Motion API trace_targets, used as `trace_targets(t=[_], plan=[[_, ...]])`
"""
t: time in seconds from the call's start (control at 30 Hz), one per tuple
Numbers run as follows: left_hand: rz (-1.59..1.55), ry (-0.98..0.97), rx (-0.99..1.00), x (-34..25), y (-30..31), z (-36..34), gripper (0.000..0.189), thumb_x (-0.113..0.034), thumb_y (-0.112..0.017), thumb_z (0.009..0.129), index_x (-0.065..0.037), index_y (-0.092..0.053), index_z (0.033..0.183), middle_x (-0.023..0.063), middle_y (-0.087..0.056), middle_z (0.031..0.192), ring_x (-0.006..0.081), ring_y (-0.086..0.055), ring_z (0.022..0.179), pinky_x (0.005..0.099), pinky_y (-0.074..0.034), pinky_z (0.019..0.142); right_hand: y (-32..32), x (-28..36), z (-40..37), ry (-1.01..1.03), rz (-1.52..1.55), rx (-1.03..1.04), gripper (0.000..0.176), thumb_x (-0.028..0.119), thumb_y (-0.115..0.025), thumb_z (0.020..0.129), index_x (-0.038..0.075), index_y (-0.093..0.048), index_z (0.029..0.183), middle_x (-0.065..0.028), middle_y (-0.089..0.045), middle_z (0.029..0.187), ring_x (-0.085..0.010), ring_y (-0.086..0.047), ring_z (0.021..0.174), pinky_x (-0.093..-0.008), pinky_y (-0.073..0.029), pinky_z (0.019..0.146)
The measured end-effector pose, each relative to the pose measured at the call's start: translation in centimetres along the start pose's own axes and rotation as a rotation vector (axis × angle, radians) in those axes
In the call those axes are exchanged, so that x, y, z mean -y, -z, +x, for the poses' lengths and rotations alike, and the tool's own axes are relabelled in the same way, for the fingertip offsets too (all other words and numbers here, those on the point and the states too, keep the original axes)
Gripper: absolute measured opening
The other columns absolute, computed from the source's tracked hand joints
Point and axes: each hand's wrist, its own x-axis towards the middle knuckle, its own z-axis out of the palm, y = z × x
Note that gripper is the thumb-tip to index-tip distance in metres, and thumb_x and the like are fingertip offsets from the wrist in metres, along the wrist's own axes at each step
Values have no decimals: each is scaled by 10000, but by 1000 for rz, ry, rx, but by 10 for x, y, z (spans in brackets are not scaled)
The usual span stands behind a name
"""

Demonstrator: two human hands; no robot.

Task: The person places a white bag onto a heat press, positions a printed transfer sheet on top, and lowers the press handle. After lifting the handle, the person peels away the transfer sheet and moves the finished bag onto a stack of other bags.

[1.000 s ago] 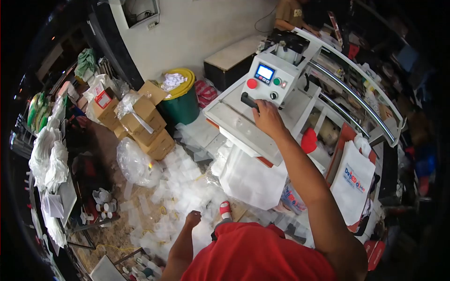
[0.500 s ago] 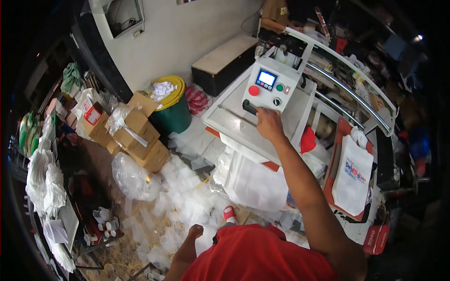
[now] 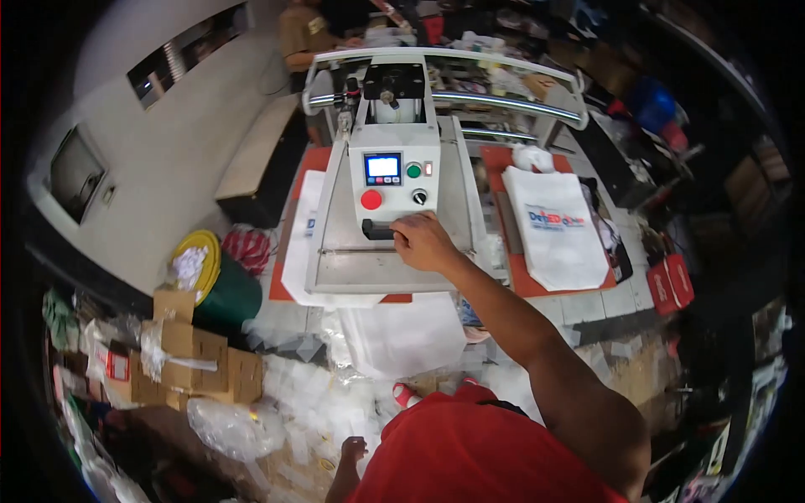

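Grip: the right hand [image 3: 423, 241] is closed over the right end of the black handle [image 3: 377, 229], palm down, arm reaching forward. The handle projects from the front of the control box [image 3: 394, 138], likely so that the press can be guided from where the person stands. The left hand [image 3: 355, 448] hangs low, fingers partly curled; nothing is seen in it, and whether it is fully closed cannot be told.

The press's metal plate [image 3: 352, 267] lies over the left pad [image 3: 281, 289]; a white sheet [image 3: 298, 270] shows between them, its edges protruding. On the right pad [image 3: 496, 158], a white bag [image 3: 558, 251] lies flat, print upward, presumably to keep its face smooth. Both pads are on the tiled counter [image 3: 587, 308].

Containers: the green bin [image 3: 239, 289], beside the counter, holds crumpled white material [image 3: 191, 267] inside its yellow rim [image 3: 210, 268]. Near it, cardboard boxes [image 3: 194, 348] are clustered; their contents cannot be told. A clear plastic bag [image 3: 235, 429] lies on the floor, contents indistinct.
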Motion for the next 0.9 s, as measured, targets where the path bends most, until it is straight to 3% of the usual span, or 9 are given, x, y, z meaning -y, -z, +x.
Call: trace_targets(t=[0.07, 0.13, 0.2, 0.27, 0.3, 0.47, 0.6, 0.77, 0.9], plan=[[39, 89, -17, -23, 14, -11, 107, -188, -677, 823, -90, -656, 788, 61, -681, 820, 187, -675, 701, 347, -530, 571, 24, -8, -14, -94, -111, 76, 154, 188, -603, 807, 79, -648, 906, -91, -654, 837, -280, -633, 860, -423, -414, 845], [403, -349, 86, 34, 16, 48, 181, -234, -719, 810, -82, -638, 754, 44, -685, 903, 192, -671, 835, 367, -539, 680, 46, -21, -30, -135, -215, 53, 168, 226, -614, 818, 85, -655, 901, -93, -647, 847, -280, -632, 864, -418, -411, 853], [-59, -206, 242, 52, 17, 90, 196, -270, -741, 793, -95, -661, 827, 34, -690, 982, 201, -648, 968, 373, -525, 783, 68, -27, -43, -171, -316, 35, 189, 264, -625, 829, 91, -661, 896, -95, -640, 857, -280, -630, 867, -414, -409, 861], [171, -182, 169, 28, 22, 102, 186, -268, -722, 829, -119, -672, 929, 30, -687, 915, 195, -683, 882, 364, -533, 665, 92, -30, -54, -324, -398, 104, 339, 410, -616, 846, 83, -694, 887, -110, -641, 871, -290, -620, 888, -439, -385, 896], [12, 180, 143, -31, 23, 68, 222, -261, -701, 861, -129, -659, 1035, 23, -662, 845, 184, -697, 760, 331, -503, 538, 99, -38, -65, -335, -406, 99, 339, 410, -616, 846, 83, -694, 887, -110, -641, 871, -290, -620, 888, -439, -385, 896], [104, 93, 174, -96, 16, 66, 254, -279, -670, 873, -125, -664, 1075, 37, -667, 837, 213, -701, 702, 308, -486, 491, 136, -82, -109, -451, -484, 33, 382, 457, -628, 854, 83, -702, 887, -112, -631, 942, -327, -572, 988, -565, -304, 997], [752, -821, 331, -66, 4, 133, 246, -296, -583, 929, -104, -687, 1042, 144, -690, 913, 243, -684, 900, 406, -541, 701, 162, -100, -133, -550, -489, 17, 236, 321, -639, 859, 88, -656, 822, -96, -622, 960, -332, -542, 1032, -609, -279, 1008], [885, -502, 590, -231, 29, 25, 462, -483, -444, 946, -118, -718, 1018, 102, -719, 965, 251, -678, 898, 404, -510, 836, 174, -133, -173, -485, -630, -65, 208, 266, -646, 865, 87, -630, 970, -114, -587, 1073, -338, -504, 1106, -630, -294, 984], [249, -560, 506, -380, 95, -55, 209, -157, -602, 870, 6, -684, 970, 102, -721, 912, 189, -701, 798, 339, -550, 753, 191, -121, -170, -649, -737, -74, 246, 247, -660, 864, 51, -631, 1010, -146, -569, 1148, -365, -498, 1133, -568, -328, 995]])
